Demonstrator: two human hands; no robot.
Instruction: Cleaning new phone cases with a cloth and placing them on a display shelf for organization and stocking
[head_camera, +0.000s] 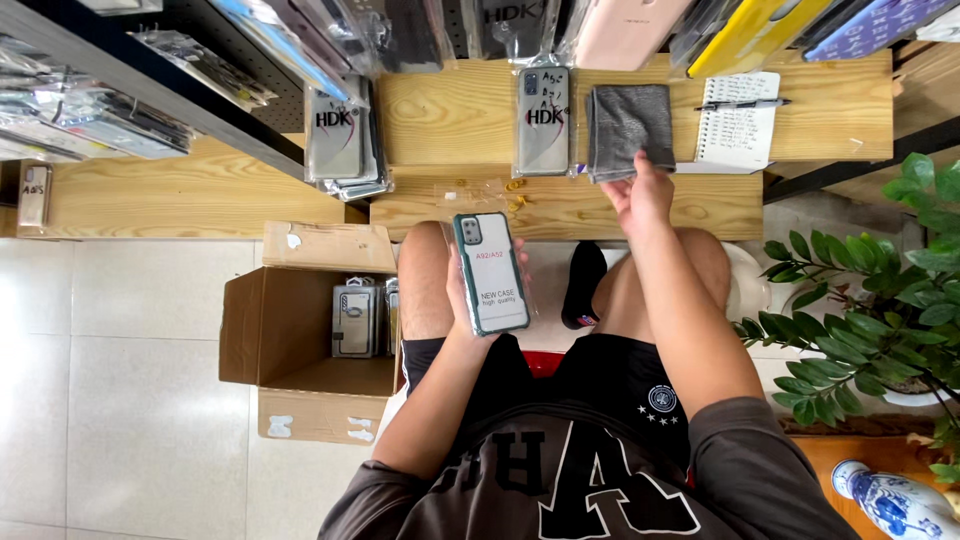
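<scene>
My left hand (462, 300) holds a phone case (490, 272) with a dark green rim and a white insert card, upright above my left knee. My right hand (640, 195) reaches forward to the wooden bench (450, 115) and touches the lower edge of a folded grey cloth (628, 128). Just left of the cloth lies a stack of packaged clear phone cases (543, 120). A thin clear plastic sleeve (480, 192) lies on the lower wooden step in front of my knees.
An open cardboard box (300, 335) with more packaged cases stands on the tiled floor at my left. Another stack of cases (340, 135) rests on the bench. A notepad with a pen (738, 120) lies right of the cloth. A leafy plant (880, 300) stands at right.
</scene>
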